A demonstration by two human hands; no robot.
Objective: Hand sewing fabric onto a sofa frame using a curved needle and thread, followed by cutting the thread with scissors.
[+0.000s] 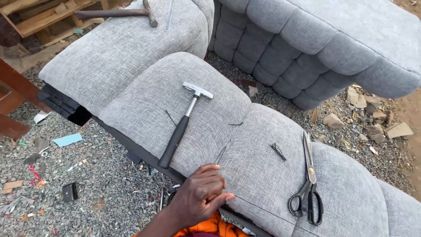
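Note:
My left hand [199, 195] rests on the front edge of a grey fabric sofa cushion [144, 96], fingers curled and pinched against the thumb beside a seam. Whether anything small sits between the fingers cannot be made out. A hammer [184, 120] with a black handle and silver head lies on the cushion just above the hand. Black-handled scissors [309, 184] lie shut on the cushion to the right. A small bunch of thin black pieces [278, 151] lies between hand and scissors. My right hand is out of sight.
A second hammer [131, 12] and a metal strip [169, 13] lie on the far cushion. A grey tufted sofa part [315, 48] stands at upper right. Gravel [101, 188] with scraps and stones [364, 114] surrounds the piece. A wooden pallet [39, 17] is at upper left.

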